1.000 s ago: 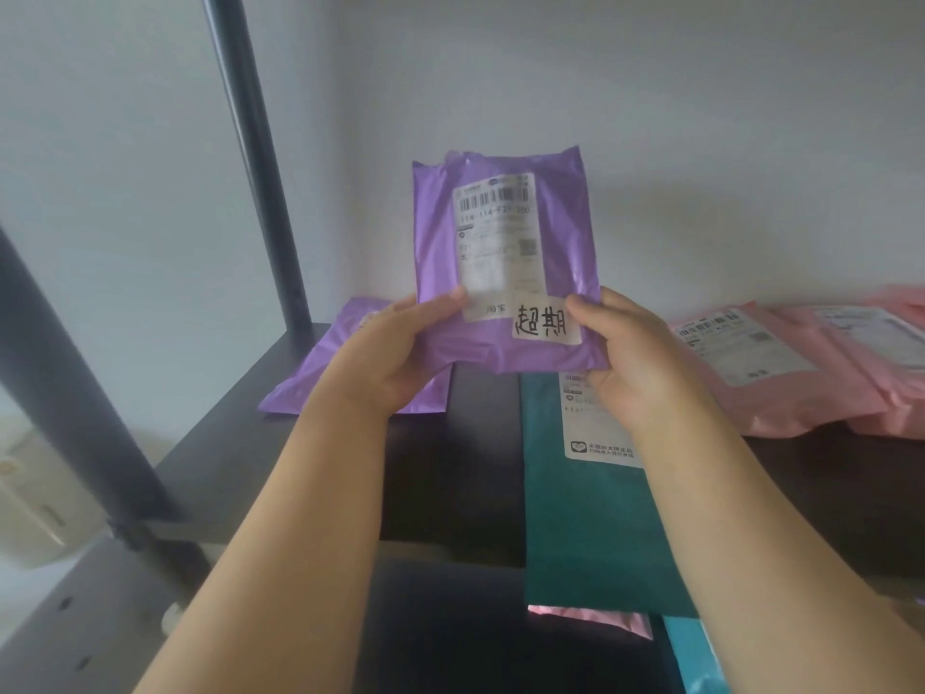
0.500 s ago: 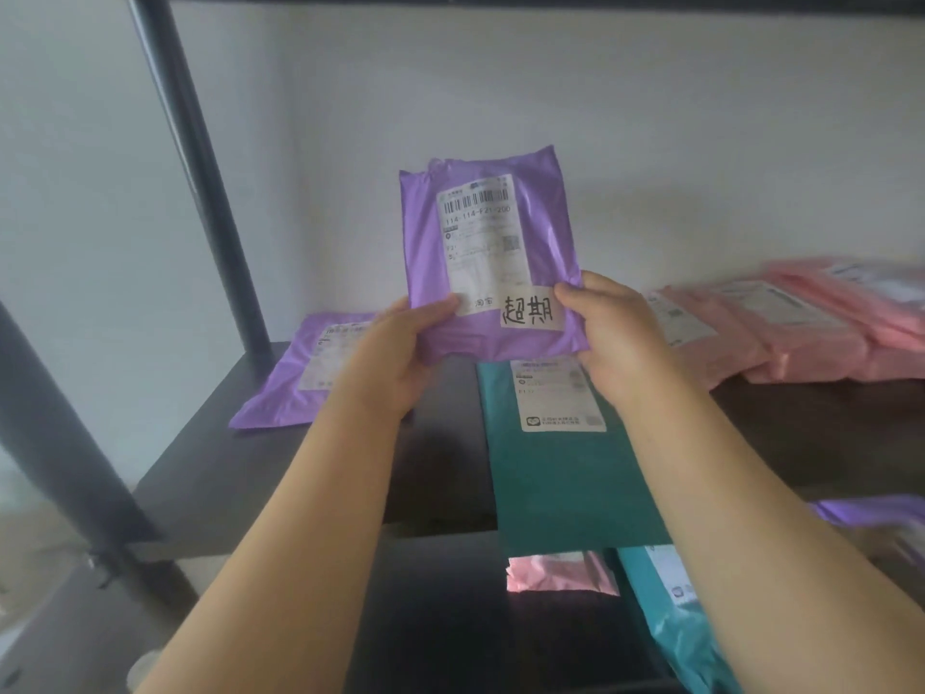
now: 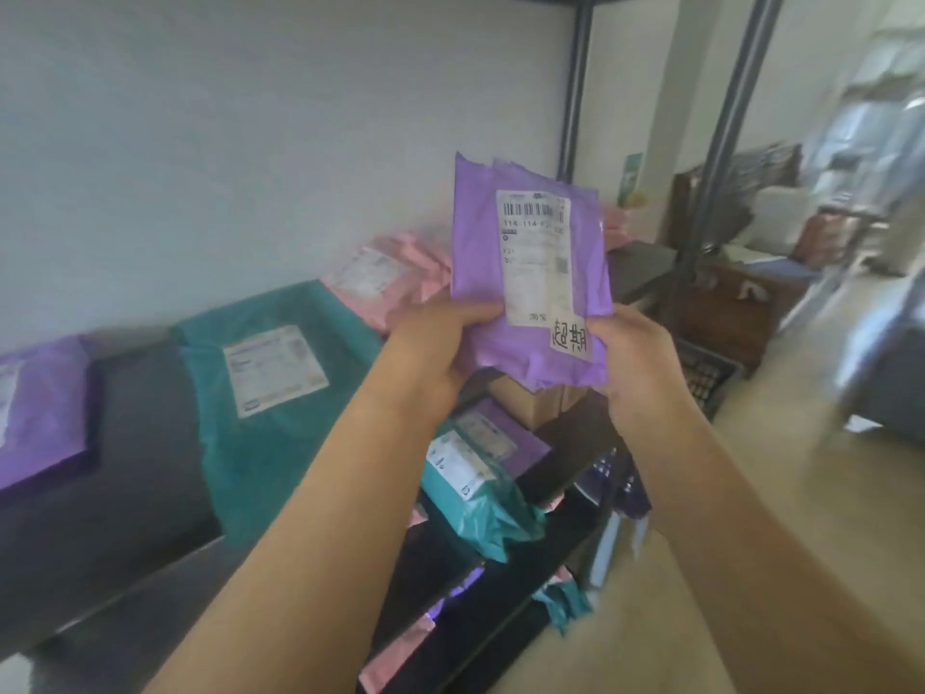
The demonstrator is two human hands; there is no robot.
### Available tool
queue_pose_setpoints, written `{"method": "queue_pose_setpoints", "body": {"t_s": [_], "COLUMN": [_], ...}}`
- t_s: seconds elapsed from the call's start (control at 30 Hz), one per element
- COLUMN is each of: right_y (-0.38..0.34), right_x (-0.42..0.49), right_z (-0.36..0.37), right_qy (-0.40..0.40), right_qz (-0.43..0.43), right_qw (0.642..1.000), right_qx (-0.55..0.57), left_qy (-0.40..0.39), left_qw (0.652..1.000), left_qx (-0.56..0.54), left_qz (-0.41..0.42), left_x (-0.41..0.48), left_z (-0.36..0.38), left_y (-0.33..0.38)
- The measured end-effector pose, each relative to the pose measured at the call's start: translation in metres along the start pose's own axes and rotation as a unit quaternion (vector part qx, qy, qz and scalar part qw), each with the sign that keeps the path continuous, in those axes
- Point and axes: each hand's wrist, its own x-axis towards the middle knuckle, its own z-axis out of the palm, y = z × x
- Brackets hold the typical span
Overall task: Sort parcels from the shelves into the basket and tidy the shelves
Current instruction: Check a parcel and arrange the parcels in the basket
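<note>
Left hand [image 3: 430, 343] and right hand [image 3: 635, 363] grip the parcel [image 3: 530, 273] low;
long axis upright; basket [image 3: 716, 378], I judge, sits right of centre, nearer right hand

Two hands [image 3: 435, 353] [image 3: 635, 363], three purple parcels [image 3: 478, 242] [image 3: 45, 408] [image 3: 528, 440], three teal parcels [image 3: 270, 453] [image 3: 485, 515] [image 3: 565, 603], pink parcels [image 3: 405, 273] too blurred to count

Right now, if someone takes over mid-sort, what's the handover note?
Left hand and right hand both grip the lower edge of the purple parcel, held upright in front of the shelf, label toward the camera.
On the shelf lie a second purple parcel, a teal parcel and pink parcels; more below.
Done: one parcel picked. Left: put it in the basket, probably the dark crate on the floor, right; sort the rest, tidy.
</note>
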Motion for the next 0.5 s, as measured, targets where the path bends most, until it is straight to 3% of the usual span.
{"method": "queue_pose_setpoints", "body": {"t_s": [0.17, 0.3, 0.5], "right_y": [0.027, 0.054, 0.081], "right_x": [0.035, 0.079, 0.147], "right_z": [-0.098, -0.176, -0.276], "right_qy": [0.095, 0.139, 0.152], "right_qz": [0.025, 0.062, 0.097], "right_qw": [0.995, 0.988, 0.983], "right_qx": [-0.001, -0.014, -0.036], "left_qy": [-0.079, -0.097, -0.109], "left_qw": [0.991, 0.981, 0.967], "left_qx": [0.072, 0.090, 0.105], "left_qz": [-0.076, -0.144, -0.204], "left_x": [0.034, 0.071, 0.138], "left_z": [0.083, 0.141, 0.207], "left_y": [-0.074, -0.146, -0.238]}}
